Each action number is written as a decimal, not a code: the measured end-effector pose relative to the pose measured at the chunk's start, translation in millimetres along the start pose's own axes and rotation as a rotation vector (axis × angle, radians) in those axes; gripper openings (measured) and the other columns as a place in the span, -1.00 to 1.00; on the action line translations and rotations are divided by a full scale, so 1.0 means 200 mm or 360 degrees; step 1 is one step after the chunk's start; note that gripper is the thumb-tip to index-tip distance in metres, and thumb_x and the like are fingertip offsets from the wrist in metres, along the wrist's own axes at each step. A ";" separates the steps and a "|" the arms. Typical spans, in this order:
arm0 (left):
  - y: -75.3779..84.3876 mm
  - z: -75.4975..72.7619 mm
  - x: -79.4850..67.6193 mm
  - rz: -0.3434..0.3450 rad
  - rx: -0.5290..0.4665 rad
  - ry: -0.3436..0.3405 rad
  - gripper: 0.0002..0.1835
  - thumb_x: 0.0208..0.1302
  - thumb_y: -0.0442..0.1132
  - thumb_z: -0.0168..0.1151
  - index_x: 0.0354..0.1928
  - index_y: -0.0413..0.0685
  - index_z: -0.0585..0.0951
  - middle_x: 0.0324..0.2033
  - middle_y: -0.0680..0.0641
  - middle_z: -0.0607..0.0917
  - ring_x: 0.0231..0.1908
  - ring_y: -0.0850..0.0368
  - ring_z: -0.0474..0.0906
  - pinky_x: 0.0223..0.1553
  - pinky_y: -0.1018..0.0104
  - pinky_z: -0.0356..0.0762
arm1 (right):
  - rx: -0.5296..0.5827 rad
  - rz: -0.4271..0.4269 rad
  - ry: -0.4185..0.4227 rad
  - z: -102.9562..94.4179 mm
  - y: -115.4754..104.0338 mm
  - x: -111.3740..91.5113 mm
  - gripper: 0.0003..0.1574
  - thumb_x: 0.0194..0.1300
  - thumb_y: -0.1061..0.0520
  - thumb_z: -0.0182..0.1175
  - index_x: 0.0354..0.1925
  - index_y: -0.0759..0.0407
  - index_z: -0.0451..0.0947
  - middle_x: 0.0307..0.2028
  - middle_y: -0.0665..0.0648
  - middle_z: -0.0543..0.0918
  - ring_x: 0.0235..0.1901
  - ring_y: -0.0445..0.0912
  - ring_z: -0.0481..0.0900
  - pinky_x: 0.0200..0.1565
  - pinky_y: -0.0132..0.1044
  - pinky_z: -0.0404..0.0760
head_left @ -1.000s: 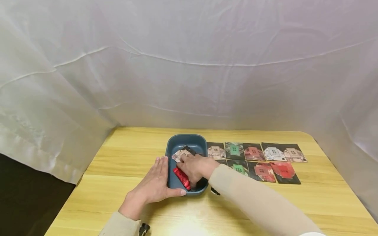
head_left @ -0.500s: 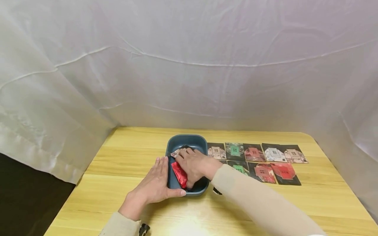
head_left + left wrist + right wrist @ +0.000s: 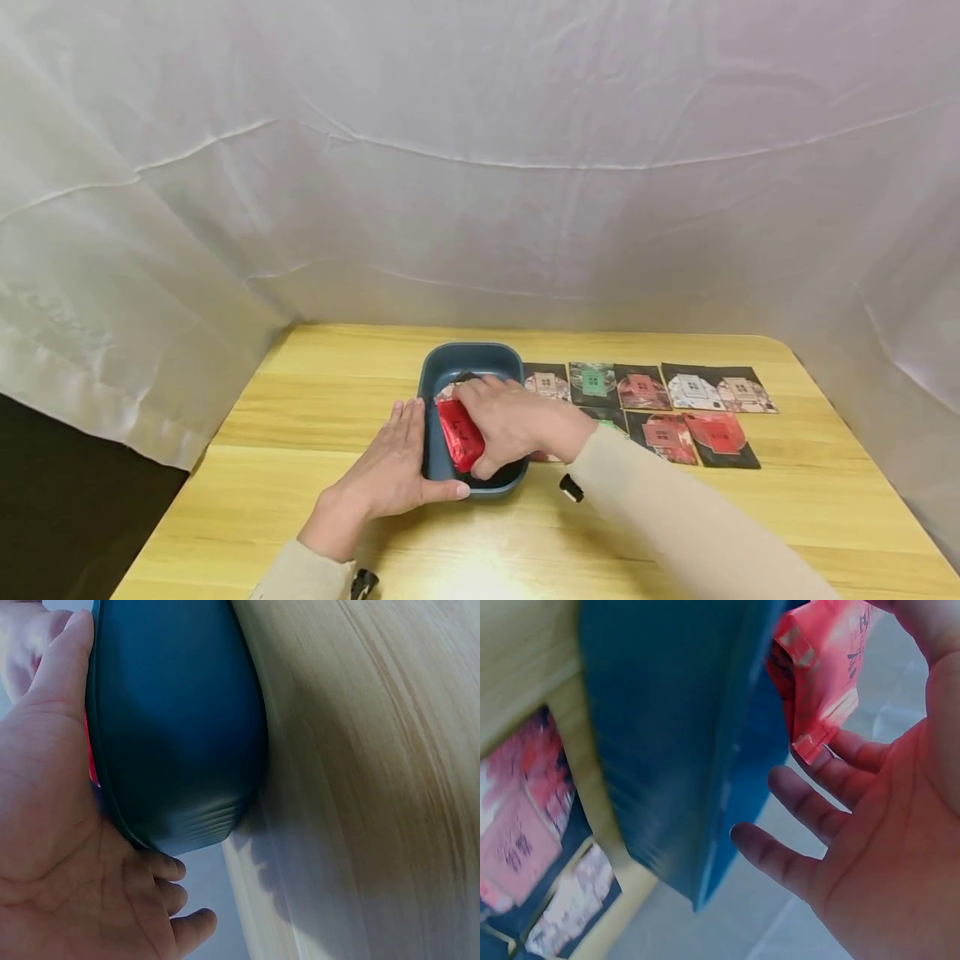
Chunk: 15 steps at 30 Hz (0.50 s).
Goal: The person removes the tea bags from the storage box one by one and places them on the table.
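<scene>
A dark blue plastic bin stands on the table. My left hand steadies it with straight fingers along its left side and the thumb on the near rim; the left wrist view shows the palm against the bin's edge. Over the bin, my right hand pinches a shiny red packet between thumb and fingers. In the right wrist view this packet shows at the bin's rim, its crimped end by the fingertips. Beyond it, a pale patterned packet peeks out, mostly covered by the hand.
To the right of the bin, several flat square sachets in black, pink, green and red lie in two rows on the wooden table. Some are hidden behind the right forearm. A pale cloth hangs behind the table.
My right hand has gripped the red packet, which has turned more upright and risen a little within the bin. The hand shifted slightly right and up. My left hand has stayed put.
</scene>
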State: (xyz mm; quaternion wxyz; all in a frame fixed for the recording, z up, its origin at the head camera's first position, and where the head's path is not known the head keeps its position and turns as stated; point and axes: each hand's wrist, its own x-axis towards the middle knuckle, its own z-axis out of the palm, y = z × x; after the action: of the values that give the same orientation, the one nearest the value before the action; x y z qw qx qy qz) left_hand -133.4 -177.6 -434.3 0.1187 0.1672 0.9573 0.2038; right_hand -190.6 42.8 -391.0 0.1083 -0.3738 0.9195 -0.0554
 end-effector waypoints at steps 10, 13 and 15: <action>0.02 0.01 0.00 -0.0012 -0.0003 0.0016 0.55 0.03 0.60 0.38 0.66 -0.39 -0.13 0.66 -0.41 -0.06 0.66 -0.36 -0.23 0.65 -0.20 -0.05 | -0.0053 0.0090 0.0218 -0.09 0.12 -0.20 0.31 -0.07 -0.36 0.56 0.47 0.16 0.26 0.32 0.09 0.47 0.22 0.00 0.43 0.31 -0.03 0.55; 0.01 0.01 0.00 -0.0024 0.0010 0.0031 0.55 0.03 0.59 0.39 0.66 -0.38 -0.14 0.66 -0.40 -0.07 0.67 -0.34 -0.23 0.64 -0.20 -0.04 | -0.0050 0.0111 0.0247 -0.10 0.16 -0.27 0.30 -0.09 -0.33 0.56 0.46 0.18 0.27 0.29 0.11 0.48 0.17 0.01 0.44 0.25 -0.05 0.57; 0.01 0.01 0.00 -0.0023 0.0015 0.0042 0.55 0.04 0.58 0.40 0.65 -0.39 -0.15 0.65 -0.42 -0.07 0.66 -0.35 -0.23 0.64 -0.22 -0.03 | -0.0051 0.0113 0.0265 -0.10 0.19 -0.31 0.28 -0.10 -0.31 0.55 0.44 0.19 0.28 0.26 0.11 0.49 0.13 0.00 0.44 0.22 -0.07 0.58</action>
State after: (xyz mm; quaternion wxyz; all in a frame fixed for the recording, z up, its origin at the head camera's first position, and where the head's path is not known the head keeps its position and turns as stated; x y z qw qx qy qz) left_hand -131.8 -175.5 -436.0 0.1066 0.1580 0.9609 0.2006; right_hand -177.6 113.2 -367.7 0.0275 -0.3366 0.9388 -0.0677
